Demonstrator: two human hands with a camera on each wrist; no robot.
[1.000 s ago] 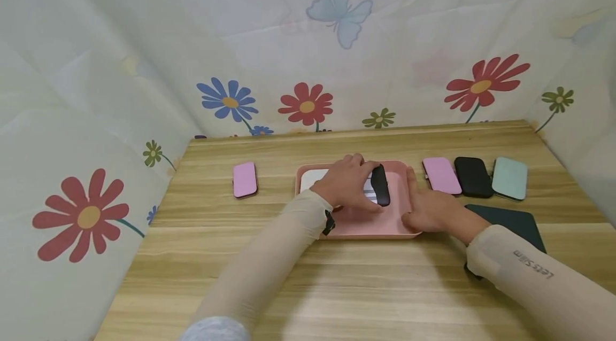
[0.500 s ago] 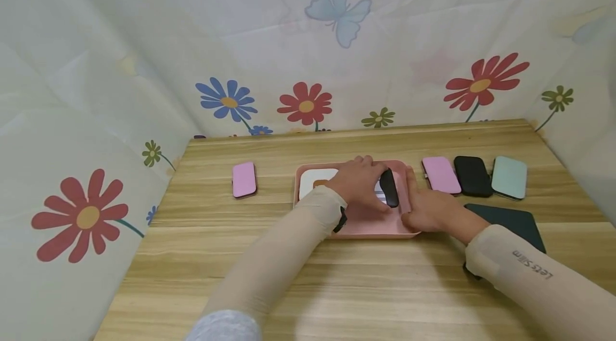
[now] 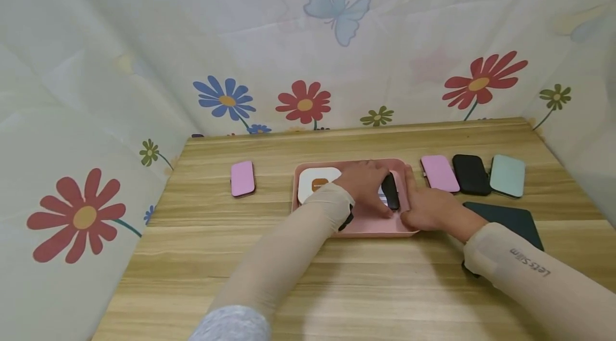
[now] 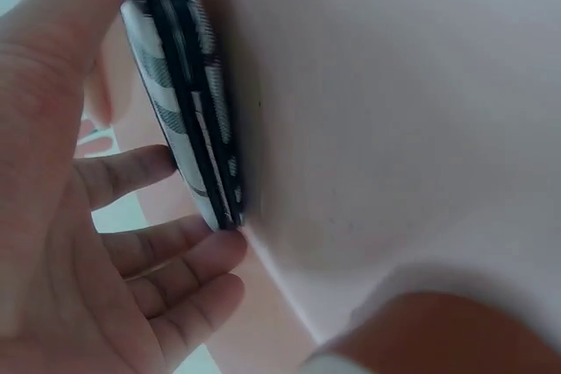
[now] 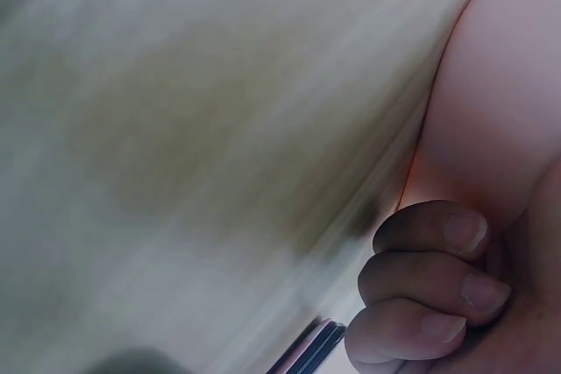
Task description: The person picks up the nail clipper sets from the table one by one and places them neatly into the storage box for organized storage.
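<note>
My left hand [image 3: 363,186] reaches into the pink tray [image 3: 361,225] and holds a slim flat case [image 4: 188,102] between thumb and fingers. The case has a black end and white sides with dark stripes; in the left wrist view it tilts on edge against the pale tray surface. In the head view it sits at the tray's right part, half covered by the hand. A white rounded case [image 3: 305,183] with an orange-brown label lies at the tray's left. My right hand [image 3: 428,208] grips the tray's right rim, several fingers [image 5: 429,282] curled outside its wall.
Right of the tray lie a pink case [image 3: 440,173], a black case [image 3: 471,174] and a mint case [image 3: 507,176] in a row. A dark green flat piece [image 3: 512,221] lies below them, partly behind the right forearm. Another pink case [image 3: 243,178] lies left on the wooden table [image 3: 192,255].
My left hand has moved right with the striped case, bringing it close to the tray's right wall. More of the labelled white case now shows. The right hand has stayed at the rim.
</note>
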